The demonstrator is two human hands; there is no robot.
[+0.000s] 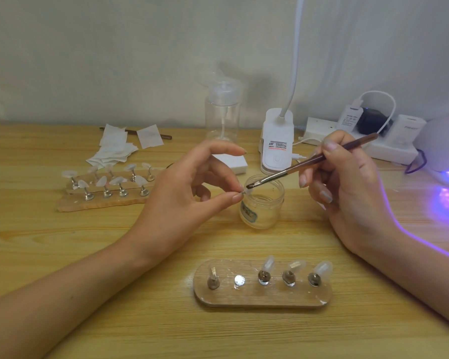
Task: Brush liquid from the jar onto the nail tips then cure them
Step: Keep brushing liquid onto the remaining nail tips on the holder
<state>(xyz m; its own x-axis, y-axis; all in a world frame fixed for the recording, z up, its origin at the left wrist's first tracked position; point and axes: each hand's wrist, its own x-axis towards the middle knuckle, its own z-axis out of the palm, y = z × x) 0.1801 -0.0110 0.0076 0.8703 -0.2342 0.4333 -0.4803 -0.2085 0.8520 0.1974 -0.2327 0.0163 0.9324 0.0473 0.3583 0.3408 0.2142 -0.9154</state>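
Pinched between thumb and a finger of the left hand (189, 187), a clear nail tip (245, 192) sits just over the left rim of the open jar (263, 206). Pen-style, the right hand (347, 187) grips the brush (311, 161); its long axis slants from upper right down to lower left, bristles meeting the tip.
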